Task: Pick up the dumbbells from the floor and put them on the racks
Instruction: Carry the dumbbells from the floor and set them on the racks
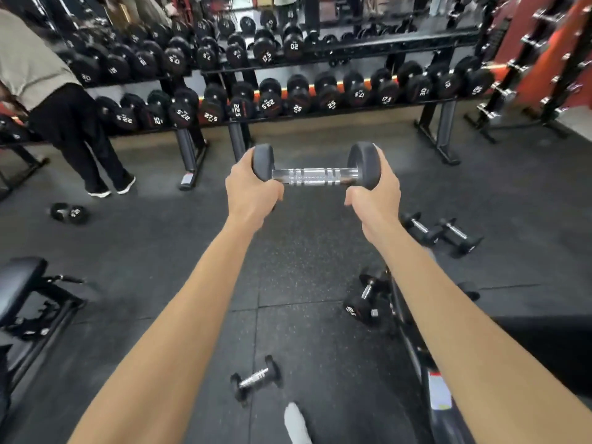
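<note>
Left hand (253, 184), right hand (374, 190) each cup one end of black round-ended dumbbell with silver bar (315, 176), keeping it level; black two-shelf rack (352, 105) at 12 o'clock.

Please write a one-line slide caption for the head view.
Both hands, left and right, carry a dumbbell by its ends toward the rack.

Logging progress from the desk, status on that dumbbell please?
Left hand and right hand each grip one head of the dumbbell, carried level. Rack ahead. Other person stands off left.
</note>
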`<state>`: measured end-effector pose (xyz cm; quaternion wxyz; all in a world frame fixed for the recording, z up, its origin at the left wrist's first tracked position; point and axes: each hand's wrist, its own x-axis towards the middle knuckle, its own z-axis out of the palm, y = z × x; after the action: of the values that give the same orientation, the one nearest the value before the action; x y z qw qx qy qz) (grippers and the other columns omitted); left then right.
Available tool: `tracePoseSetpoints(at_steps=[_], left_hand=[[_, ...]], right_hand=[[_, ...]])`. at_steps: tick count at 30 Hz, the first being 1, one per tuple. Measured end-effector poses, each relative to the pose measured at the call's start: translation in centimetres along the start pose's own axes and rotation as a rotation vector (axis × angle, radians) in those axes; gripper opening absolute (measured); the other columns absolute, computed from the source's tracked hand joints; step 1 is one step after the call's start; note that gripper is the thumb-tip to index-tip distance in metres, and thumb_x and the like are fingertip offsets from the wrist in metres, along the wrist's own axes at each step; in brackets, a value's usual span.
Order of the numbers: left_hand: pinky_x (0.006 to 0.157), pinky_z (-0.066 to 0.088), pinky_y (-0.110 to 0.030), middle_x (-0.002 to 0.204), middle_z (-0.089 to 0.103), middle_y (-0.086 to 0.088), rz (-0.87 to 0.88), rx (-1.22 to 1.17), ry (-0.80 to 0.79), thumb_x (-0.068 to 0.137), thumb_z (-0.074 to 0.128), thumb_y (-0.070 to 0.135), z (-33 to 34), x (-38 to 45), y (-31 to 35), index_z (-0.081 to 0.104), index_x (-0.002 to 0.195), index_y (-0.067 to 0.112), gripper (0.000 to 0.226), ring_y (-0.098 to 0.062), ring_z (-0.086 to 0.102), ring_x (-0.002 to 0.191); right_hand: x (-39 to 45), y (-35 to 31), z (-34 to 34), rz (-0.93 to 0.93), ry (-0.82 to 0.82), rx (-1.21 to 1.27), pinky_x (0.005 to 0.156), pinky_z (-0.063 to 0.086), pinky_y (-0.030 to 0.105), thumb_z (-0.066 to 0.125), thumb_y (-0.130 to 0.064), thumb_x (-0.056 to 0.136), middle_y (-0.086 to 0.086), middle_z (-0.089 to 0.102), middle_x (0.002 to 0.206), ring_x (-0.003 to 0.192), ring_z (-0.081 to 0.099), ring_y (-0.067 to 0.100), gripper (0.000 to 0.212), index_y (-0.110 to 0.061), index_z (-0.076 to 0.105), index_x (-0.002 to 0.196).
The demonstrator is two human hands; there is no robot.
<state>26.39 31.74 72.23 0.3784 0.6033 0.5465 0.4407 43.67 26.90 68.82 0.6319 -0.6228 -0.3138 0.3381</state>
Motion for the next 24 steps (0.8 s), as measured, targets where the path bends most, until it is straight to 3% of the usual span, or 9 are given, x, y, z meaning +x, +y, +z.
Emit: tracePoseSetpoints(at_steps=[4,7,10,12,16,19,21,24], left_hand=[[0.040,0.044,-0.015,0.080,0.057,0.013,0.103,-0.002,-0.001,0.071,0.067,-0.012,1.0,8.6,2.6,0.060,0.104,0.031,0.055,-0.007,0.048,0.064],[0.035,0.040,-0.017,0.075,0.059,0.009,0.121,-0.021,-0.021,0.071,0.065,-0.011,2.3,15.0,4.0,0.065,0.110,0.026,0.054,-0.014,0.049,0.061],[0.035,0.040,-0.016,0.090,0.067,-0.004,0.152,-0.042,-0.035,0.069,0.066,-0.010,4.4,21.4,5.4,0.069,0.122,0.018,0.060,-0.014,0.052,0.061],[0.038,0.043,-0.014,0.093,0.067,-0.008,0.172,-0.049,-0.037,0.068,0.067,-0.010,6.2,25.5,6.2,0.069,0.116,0.017,0.056,-0.014,0.051,0.063],[0.044,0.045,-0.020,0.076,0.058,0.002,0.174,-0.060,-0.050,0.068,0.066,-0.013,10.8,34.2,7.6,0.065,0.101,0.018,0.045,-0.016,0.048,0.062],[0.052,0.047,-0.028,0.077,0.059,-0.003,0.198,-0.067,-0.052,0.067,0.065,-0.012,14.9,41.4,8.6,0.064,0.099,0.007,0.037,-0.021,0.048,0.065],[0.053,0.050,-0.030,0.085,0.064,-0.008,0.218,-0.088,-0.047,0.067,0.065,-0.011,17.8,46.2,9.4,0.066,0.101,0.009,0.040,-0.022,0.051,0.069],[0.044,0.047,-0.020,0.080,0.064,0.001,0.245,-0.118,-0.037,0.070,0.064,-0.013,21.7,53.3,11.1,0.068,0.108,0.016,0.048,-0.018,0.052,0.066]], right_hand=[[7.1,-3.3,3.0,-0.054,0.048,0.030,0.060,0.050,0.018,0.053,0.023,0.077,-0.036,0.049,0.105,0.075,0.056,-0.002,0.098,-0.038,0.045,0.154],[12.4,-5.7,5.1,-0.084,0.081,0.027,0.060,0.047,0.029,0.051,0.023,0.076,-0.036,0.050,0.100,0.072,0.054,0.011,0.096,-0.041,0.050,0.148],[18.2,-7.6,6.3,-0.118,0.117,0.009,0.057,0.046,0.027,0.052,0.022,0.075,-0.035,0.053,0.099,0.075,0.055,0.013,0.095,-0.046,0.054,0.140],[22.0,-8.9,7.0,-0.121,0.148,0.004,0.058,0.049,0.023,0.052,0.024,0.075,-0.033,0.053,0.097,0.072,0.054,0.004,0.094,-0.043,0.055,0.140],[31.3,-10.1,8.5,-0.128,0.230,0.019,0.067,0.052,0.031,0.050,0.026,0.074,-0.028,0.052,0.089,0.067,0.049,0.002,0.086,-0.049,0.057,0.115],[39.7,-10.7,9.2,-0.137,0.287,0.052,0.059,0.054,0.027,0.051,0.025,0.075,-0.024,0.055,0.091,0.068,0.052,0.002,0.086,-0.036,0.063,0.135],[45.5,-11.5,9.5,-0.144,0.295,0.075,0.051,0.052,0.021,0.052,0.024,0.076,-0.020,0.057,0.094,0.068,0.052,0.001,0.084,-0.032,0.062,0.139],[54.0,-12.7,10.0,-0.169,0.305,0.065,0.047,0.049,0.016,0.055,0.022,0.075,-0.015,0.060,0.095,0.070,0.052,0.001,0.083,-0.029,0.062,0.140]])
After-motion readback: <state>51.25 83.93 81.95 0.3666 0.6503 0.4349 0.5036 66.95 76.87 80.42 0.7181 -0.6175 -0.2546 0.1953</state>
